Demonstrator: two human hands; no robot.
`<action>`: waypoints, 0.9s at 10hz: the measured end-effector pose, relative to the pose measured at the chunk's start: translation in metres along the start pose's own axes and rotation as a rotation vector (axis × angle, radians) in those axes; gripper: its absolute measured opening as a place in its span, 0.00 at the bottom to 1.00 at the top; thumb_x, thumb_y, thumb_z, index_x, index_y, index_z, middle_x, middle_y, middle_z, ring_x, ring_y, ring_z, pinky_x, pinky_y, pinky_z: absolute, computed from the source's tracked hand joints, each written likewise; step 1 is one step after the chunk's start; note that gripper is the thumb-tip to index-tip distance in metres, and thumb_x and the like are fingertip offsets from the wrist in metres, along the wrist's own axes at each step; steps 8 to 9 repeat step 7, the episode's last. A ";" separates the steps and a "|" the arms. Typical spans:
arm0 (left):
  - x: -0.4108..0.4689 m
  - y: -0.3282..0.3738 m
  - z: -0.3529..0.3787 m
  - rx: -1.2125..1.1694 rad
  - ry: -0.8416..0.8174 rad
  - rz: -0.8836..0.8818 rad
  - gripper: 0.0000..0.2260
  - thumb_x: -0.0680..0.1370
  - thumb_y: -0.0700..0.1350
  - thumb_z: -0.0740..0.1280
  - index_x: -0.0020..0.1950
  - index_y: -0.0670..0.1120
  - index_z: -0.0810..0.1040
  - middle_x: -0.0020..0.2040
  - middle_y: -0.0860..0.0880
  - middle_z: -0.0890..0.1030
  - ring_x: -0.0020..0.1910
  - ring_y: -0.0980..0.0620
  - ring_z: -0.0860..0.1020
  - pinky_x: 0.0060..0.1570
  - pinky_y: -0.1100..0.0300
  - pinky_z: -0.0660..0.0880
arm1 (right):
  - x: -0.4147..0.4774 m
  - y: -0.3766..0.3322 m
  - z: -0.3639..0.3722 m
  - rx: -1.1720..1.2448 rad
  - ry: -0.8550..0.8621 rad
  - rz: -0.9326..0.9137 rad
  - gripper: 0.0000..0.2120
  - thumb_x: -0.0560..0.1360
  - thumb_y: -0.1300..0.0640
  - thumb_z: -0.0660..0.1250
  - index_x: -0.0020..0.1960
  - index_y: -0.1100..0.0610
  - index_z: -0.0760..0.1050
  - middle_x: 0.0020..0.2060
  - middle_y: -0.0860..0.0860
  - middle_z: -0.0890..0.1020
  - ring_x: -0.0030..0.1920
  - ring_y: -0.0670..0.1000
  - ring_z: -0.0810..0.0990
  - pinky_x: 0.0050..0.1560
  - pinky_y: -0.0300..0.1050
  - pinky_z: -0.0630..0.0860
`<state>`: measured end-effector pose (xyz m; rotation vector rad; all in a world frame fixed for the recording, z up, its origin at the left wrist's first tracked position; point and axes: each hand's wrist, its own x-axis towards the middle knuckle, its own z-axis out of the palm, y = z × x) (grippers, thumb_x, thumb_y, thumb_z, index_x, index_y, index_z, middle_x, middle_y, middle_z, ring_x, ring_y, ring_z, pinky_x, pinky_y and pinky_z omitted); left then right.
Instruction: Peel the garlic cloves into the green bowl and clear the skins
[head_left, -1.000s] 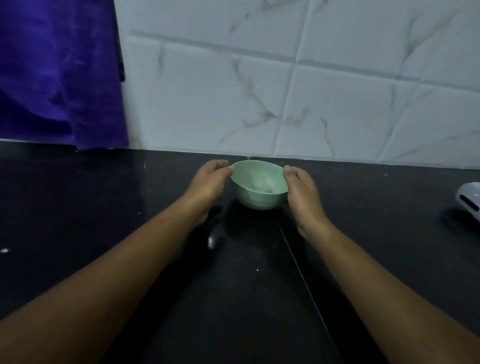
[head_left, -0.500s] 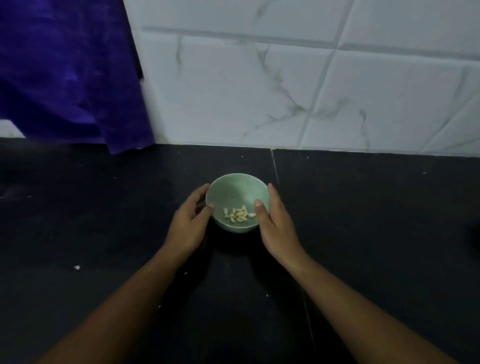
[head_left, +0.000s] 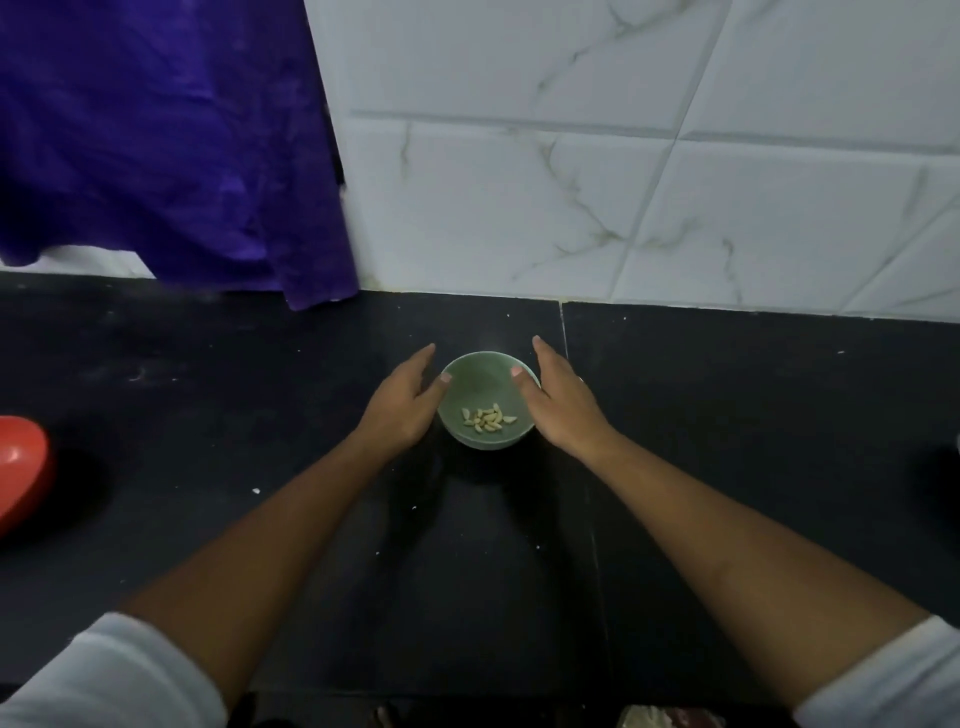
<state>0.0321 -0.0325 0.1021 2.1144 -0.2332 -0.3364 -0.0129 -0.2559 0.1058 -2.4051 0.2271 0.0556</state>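
- White sleeves (head_left: 104, 675) frame the bottom edge, with bare forearms reaching over the dark surface (head_left: 208, 364).
- A red bowl (head_left: 21, 467) sits at the far left.
- The left hand (head_left: 402, 408) and right hand (head_left: 563, 410) flank the green bowl (head_left: 483, 371). Their fingers (head_left: 418, 364) are straight and loosely together, thumb tips at the rim (palm contact I cannot tell).
- Peeled garlic cloves (head_left: 488, 418) lie in the bowl's near side.
- A purple cloth (head_left: 166, 145) hangs beside the tiled wall (head_left: 623, 208).

no text, label, brand, number or sign can be read anywhere here
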 end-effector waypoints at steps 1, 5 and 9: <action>-0.002 0.011 -0.002 0.079 -0.026 -0.006 0.28 0.85 0.53 0.65 0.84 0.47 0.62 0.80 0.44 0.68 0.76 0.45 0.71 0.75 0.46 0.70 | -0.004 -0.003 -0.001 -0.067 -0.087 -0.001 0.32 0.85 0.41 0.55 0.84 0.55 0.54 0.81 0.55 0.62 0.79 0.58 0.64 0.76 0.55 0.63; -0.013 0.017 -0.001 0.225 -0.091 0.019 0.21 0.85 0.42 0.64 0.78 0.42 0.70 0.74 0.42 0.76 0.72 0.43 0.75 0.67 0.56 0.71 | -0.010 -0.001 -0.001 -0.153 -0.197 -0.019 0.27 0.85 0.43 0.59 0.79 0.54 0.62 0.76 0.57 0.67 0.71 0.59 0.72 0.69 0.54 0.71; 0.019 0.076 -0.040 0.344 0.052 0.213 0.27 0.87 0.49 0.62 0.83 0.41 0.61 0.82 0.41 0.64 0.81 0.45 0.62 0.79 0.53 0.58 | 0.021 -0.053 -0.053 -0.220 0.003 -0.193 0.33 0.85 0.40 0.56 0.83 0.58 0.56 0.81 0.58 0.60 0.80 0.59 0.61 0.78 0.58 0.62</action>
